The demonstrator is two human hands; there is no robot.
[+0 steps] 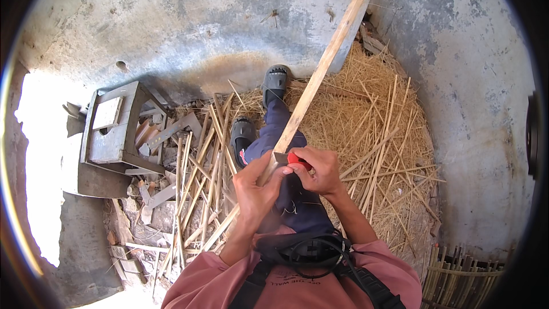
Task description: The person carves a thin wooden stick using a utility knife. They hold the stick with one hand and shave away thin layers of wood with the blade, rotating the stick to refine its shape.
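A long pale wooden strip (327, 60) slants from my lap up past my feet to the far wall. My left hand (254, 194) is closed around its near end, with the thumb pointing to the right. In my right hand (321, 170) is a knife with a red handle (298, 161), the fingers wrapped about it. Its short grey blade (280, 159) lies across the strip, touching it or very close, beside my left fingers. My left thumb is near the blade's handle end. Part of the handle is hidden by my right fingers.
Straw-like shavings (366, 126) cover the floor to the right. Several thin strips (200, 177) lie in a heap at the left, near rubble and an overturned wooden stool-like frame (111, 131). A stick-built basket or fence (463, 277) stands at the lower right. Worn plaster walls (200, 17) enclose the space.
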